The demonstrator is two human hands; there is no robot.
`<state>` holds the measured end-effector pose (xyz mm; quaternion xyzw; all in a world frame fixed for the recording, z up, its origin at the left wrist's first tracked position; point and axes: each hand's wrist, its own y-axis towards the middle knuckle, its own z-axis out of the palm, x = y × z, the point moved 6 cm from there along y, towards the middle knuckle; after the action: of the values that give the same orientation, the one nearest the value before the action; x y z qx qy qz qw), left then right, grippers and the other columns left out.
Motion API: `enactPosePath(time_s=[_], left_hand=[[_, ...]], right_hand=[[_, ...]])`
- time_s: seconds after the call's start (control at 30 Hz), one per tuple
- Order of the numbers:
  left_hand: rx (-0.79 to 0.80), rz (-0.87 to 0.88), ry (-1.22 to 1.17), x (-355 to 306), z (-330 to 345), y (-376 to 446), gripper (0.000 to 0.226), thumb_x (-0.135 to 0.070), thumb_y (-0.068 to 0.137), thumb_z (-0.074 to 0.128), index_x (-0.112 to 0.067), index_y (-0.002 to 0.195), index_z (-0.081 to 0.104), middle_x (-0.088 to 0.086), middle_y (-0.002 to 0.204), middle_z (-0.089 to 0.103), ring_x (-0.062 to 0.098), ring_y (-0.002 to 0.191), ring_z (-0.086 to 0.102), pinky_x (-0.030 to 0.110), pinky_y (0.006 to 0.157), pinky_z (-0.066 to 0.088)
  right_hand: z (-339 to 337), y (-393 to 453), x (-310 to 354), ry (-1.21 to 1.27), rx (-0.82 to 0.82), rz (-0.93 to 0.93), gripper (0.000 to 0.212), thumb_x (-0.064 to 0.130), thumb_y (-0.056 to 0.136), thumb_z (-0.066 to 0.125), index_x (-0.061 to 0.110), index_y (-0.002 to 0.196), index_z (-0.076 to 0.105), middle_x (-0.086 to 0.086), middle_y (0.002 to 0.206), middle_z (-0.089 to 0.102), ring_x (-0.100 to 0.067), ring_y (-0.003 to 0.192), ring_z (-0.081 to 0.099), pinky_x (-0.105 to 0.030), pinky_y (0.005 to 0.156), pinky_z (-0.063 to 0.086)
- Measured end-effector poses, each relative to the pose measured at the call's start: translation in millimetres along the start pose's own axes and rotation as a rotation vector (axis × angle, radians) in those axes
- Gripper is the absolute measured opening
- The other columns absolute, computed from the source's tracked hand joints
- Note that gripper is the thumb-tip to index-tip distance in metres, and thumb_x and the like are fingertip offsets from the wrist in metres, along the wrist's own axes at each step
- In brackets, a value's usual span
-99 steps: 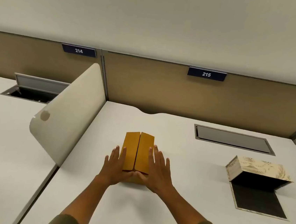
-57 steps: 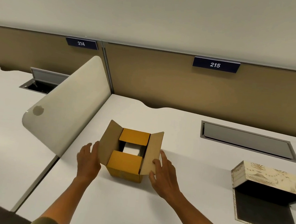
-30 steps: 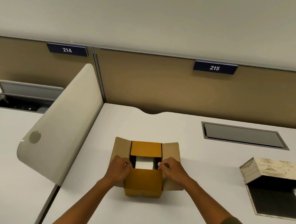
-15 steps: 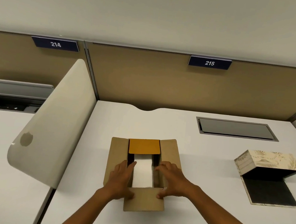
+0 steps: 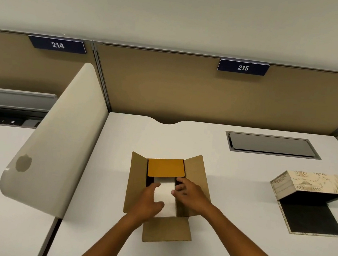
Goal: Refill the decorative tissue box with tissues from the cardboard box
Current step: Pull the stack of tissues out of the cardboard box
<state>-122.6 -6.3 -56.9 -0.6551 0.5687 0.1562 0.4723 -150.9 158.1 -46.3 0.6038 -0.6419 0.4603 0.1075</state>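
Note:
The cardboard box [image 5: 197,172] stands in the middle of the white desk [image 5: 240,198] with all its flaps folded out. Inside it shows a white stack of tissues [image 5: 166,192]. My left hand [image 5: 147,202] lies on the stack's left side, with its fingers curled down the left edge and the thumb on top. The fingers of my right hand [image 5: 192,197] hook over the stack's right edge. The stack sits low in the box between both hands. The decorative tissue box [image 5: 312,182], cream with a leaf print, lies open at the right with its black-lined flap [image 5: 310,220] flat on the desk.
A curved cream divider [image 5: 58,137] rises along the desk's left edge. A closed grey cable hatch [image 5: 270,144] sits at the back right. A tan partition [image 5: 168,86] with number plates 214 and 215 closes the back. An open hatch [image 5: 9,107] shows on the neighbouring desk.
The box's flaps were opened one after another. My hands have left the flaps and moved in onto the two sides of the tissue stack.

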Motion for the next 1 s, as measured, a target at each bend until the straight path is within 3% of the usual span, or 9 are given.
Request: enactPosePath(time_s=[0.07,0.2,0.3,0.4,0.5,0.67,0.9,1.0], left_hand=[[0.025,-0.100,-0.181,0,5,10,0.068,-0.020,0.089,0.063,-0.026,0.148,0.030,0.004,0.159,0.032,0.027,0.142,0.037,0.029,0.092,0.042],[0.069,-0.249,-0.339,3,12,30,0.075,-0.025,0.092,0.060,-0.015,0.153,0.018,0.008,0.162,0.024,0.029,0.146,0.030,0.035,0.105,0.036],[0.110,-0.330,-0.400,8,18,40,0.082,-0.026,0.087,0.061,-0.009,0.153,0.016,0.011,0.160,0.027,0.029,0.145,0.032,0.034,0.113,0.034],[0.136,-0.357,-0.438,11,25,46,0.088,-0.030,0.081,0.064,-0.008,0.153,0.019,0.013,0.157,0.034,0.029,0.142,0.038,0.044,0.115,0.038],[0.097,-0.377,-0.441,15,30,51,0.091,-0.029,0.087,0.064,-0.009,0.155,0.007,0.012,0.160,0.026,0.027,0.145,0.032,0.042,0.116,0.036],[0.060,-0.378,-0.425,19,32,56,0.088,-0.022,0.088,0.061,-0.011,0.155,0.004,0.011,0.160,0.026,0.027,0.145,0.033,0.042,0.116,0.037],[0.138,-0.431,-0.505,27,34,61,0.105,-0.028,0.076,0.067,-0.010,0.155,-0.001,0.012,0.162,0.020,0.029,0.145,0.031,0.046,0.116,0.036],[0.161,-0.437,-0.582,27,35,63,0.110,-0.027,0.076,0.071,-0.008,0.154,-0.003,0.015,0.160,0.024,0.029,0.142,0.038,0.038,0.111,0.041]], right_hand=[[13,7,0,0.105,0.017,0.082,0.066,0.039,0.093,0.061,0.020,0.150,0.033,-0.006,0.149,0.049,-0.023,0.132,0.051,-0.033,0.104,0.044],[34,22,-4,0.195,0.051,0.172,0.072,0.037,0.096,0.055,0.018,0.155,0.019,-0.005,0.161,0.029,-0.026,0.146,0.032,-0.038,0.115,0.033],[42,33,-10,0.299,0.024,0.262,0.077,0.037,0.097,0.054,0.013,0.156,0.011,-0.007,0.162,0.024,-0.027,0.147,0.029,-0.033,0.111,0.033],[50,41,-17,0.363,0.005,0.354,0.081,0.039,0.097,0.053,0.010,0.156,0.006,-0.010,0.161,0.025,-0.028,0.145,0.032,-0.033,0.109,0.036],[54,50,-23,0.385,-0.004,0.398,0.081,0.041,0.097,0.052,0.009,0.155,0.006,-0.012,0.161,0.026,-0.029,0.143,0.035,-0.033,0.108,0.037],[59,59,-29,0.397,-0.030,0.415,0.080,0.040,0.097,0.053,0.008,0.155,0.009,-0.013,0.159,0.030,-0.029,0.141,0.039,-0.031,0.104,0.039],[61,63,-34,0.383,-0.082,0.459,0.073,0.037,0.095,0.057,0.005,0.151,0.022,-0.014,0.150,0.043,-0.029,0.132,0.049,-0.028,0.090,0.043],[61,63,-32,0.398,-0.054,0.475,0.076,0.038,0.093,0.061,0.005,0.150,0.024,-0.014,0.149,0.043,-0.028,0.131,0.050,-0.028,0.088,0.043]])
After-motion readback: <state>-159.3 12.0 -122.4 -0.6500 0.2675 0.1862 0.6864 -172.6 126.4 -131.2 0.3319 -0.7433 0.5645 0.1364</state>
